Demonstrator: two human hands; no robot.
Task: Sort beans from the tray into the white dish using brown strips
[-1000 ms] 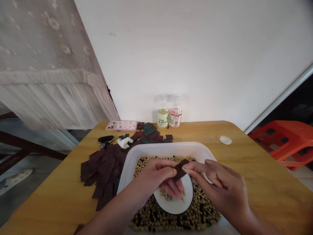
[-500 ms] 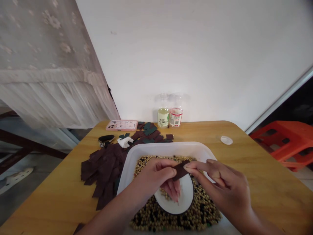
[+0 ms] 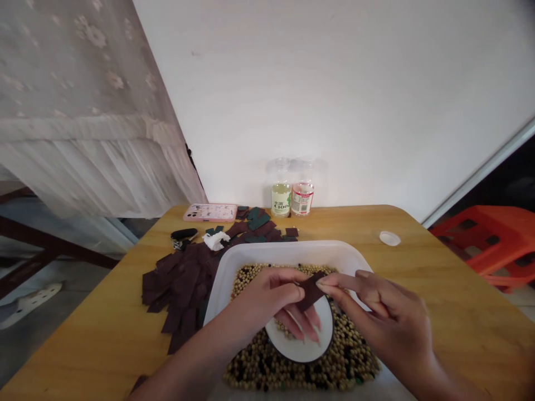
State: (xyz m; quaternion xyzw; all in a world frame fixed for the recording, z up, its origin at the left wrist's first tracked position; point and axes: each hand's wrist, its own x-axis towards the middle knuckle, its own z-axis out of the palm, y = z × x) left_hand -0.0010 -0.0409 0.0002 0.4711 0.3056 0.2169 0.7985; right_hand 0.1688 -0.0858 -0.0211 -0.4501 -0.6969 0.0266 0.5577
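Observation:
A small dark brown cloth piece (image 3: 310, 291) is stretched between my two hands. My left hand (image 3: 281, 295) pinches its left end between thumb and forefinger, the other fingers hanging loosely below. At its upper right corner my right hand (image 3: 376, 306) closes thumb and fingertips on the edge. Both hands are above a white bowl (image 3: 301, 351) with some beads in it. That bowl sits among many tan and black beads (image 3: 267, 365) in a white plastic tub (image 3: 334, 250). Whether the cloth piece is a pouch I cannot tell.
A heap of dark brown cloth pieces (image 3: 184, 281) lies left of the tub, with green ones (image 3: 259, 220) behind. Nearby are a phone (image 3: 211, 212), black key fob (image 3: 184, 233) and crumpled tissue (image 3: 216, 240). Two bottles (image 3: 281, 197) stand by the wall; a white lid (image 3: 389, 238) lies right.
The cloth piece is turned a little and shows more of its face. The lower fingers of my left hand have spread to the right. The view has shifted slightly.

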